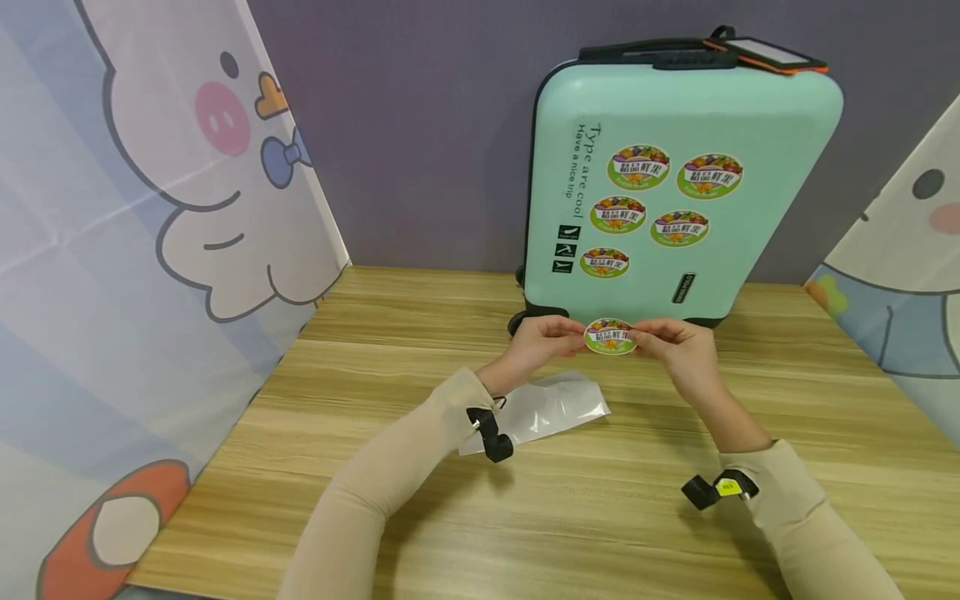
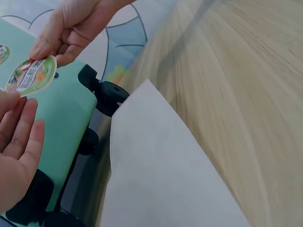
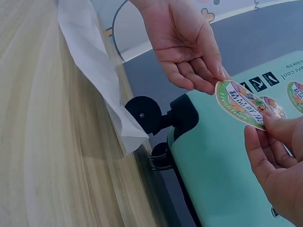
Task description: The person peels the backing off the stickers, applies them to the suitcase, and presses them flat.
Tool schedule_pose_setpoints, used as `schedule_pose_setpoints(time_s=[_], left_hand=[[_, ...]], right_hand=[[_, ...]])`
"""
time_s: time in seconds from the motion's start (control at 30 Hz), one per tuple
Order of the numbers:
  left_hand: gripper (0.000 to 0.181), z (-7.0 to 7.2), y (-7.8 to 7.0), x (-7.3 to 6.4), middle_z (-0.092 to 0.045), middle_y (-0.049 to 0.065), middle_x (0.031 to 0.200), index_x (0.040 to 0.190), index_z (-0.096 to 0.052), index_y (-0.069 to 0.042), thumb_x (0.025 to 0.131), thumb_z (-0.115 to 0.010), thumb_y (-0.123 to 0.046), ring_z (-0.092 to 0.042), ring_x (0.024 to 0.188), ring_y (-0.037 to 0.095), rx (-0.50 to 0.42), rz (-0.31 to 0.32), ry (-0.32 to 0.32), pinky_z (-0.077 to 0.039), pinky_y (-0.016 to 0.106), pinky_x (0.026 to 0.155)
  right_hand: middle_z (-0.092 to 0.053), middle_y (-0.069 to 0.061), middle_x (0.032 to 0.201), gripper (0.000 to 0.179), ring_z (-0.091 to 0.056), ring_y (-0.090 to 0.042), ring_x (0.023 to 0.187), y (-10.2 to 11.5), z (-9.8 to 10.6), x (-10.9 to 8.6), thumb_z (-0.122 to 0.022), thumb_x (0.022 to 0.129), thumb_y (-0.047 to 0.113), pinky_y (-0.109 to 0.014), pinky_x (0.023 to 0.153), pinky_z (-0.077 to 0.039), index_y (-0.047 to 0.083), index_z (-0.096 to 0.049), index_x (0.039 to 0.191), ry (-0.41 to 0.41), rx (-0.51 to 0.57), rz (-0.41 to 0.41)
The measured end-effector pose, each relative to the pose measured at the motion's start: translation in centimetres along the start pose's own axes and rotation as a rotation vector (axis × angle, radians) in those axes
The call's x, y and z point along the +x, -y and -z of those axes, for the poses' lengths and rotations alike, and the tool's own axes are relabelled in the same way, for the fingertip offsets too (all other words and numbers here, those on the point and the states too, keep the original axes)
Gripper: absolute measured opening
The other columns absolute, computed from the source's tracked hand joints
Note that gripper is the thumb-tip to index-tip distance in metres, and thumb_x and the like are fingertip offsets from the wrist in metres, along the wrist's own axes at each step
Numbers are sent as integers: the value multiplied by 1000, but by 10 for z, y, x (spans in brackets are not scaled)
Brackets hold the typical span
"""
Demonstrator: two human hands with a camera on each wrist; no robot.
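Between my two hands, in front of the suitcase's lower edge, is an oval fruit sticker (image 1: 609, 337) with a green and white label. My left hand (image 1: 534, 348) pinches its left edge with thumb and fingers. At the opposite edge my right hand (image 1: 681, 350) pinches it the same way. Behind stands a mint-green suitcase (image 1: 750, 258), upright, with several matching stickers on its front. Both wrist views show the sticker (image 2: 32, 75) held by its two ends, its printed side visible, near the suitcase (image 3: 213, 156).
A white glossy sheet (image 1: 558, 408) lies on the wooden table (image 1: 600, 517) under my left wrist. An orange-edged dark flat object (image 1: 772, 55) rests on top of the suitcase. Black wheels (image 3: 143, 116) show at its base. A cartoon-printed cloth (image 1: 67, 292) hangs at the left.
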State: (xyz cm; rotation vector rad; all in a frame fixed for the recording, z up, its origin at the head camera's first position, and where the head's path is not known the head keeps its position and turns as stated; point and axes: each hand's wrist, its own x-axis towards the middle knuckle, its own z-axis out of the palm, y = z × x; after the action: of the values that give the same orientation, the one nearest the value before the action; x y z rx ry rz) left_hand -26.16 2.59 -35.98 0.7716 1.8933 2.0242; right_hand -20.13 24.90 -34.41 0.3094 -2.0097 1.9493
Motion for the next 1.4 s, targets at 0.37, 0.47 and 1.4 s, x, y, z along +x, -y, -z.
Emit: schedule_pose_setpoints(time_s=[0.37,0.47,1.4], left_hand=[[20,-13,-8,13,-72,18,103,112,-69,10,94,-65,1,-69,85,15,-61,-35,-156,-58,32,79],[22,-16,-10,18,-72,18,105,114,-70,9,94,-66,0,-69,85,14,-56,-36,-177,-58,30,78],[41,-13,1,22,-69,19,119,126,-66,4,87,-64,13,-67,109,24,33,-49,-234,-55,25,84]], right_hand=[[-75,-6,97,26,-73,-16,84,6,6,6,-52,97,-12,-27,77,-58,-5,-76,102,59,264,-8],[-74,-6,99,24,-72,-17,87,8,8,7,-52,98,-10,-27,79,-57,-6,-74,106,58,281,-17],[-70,6,107,42,-68,-7,97,-2,3,19,-48,103,0,-22,84,-55,-25,-40,135,103,56,-43]])
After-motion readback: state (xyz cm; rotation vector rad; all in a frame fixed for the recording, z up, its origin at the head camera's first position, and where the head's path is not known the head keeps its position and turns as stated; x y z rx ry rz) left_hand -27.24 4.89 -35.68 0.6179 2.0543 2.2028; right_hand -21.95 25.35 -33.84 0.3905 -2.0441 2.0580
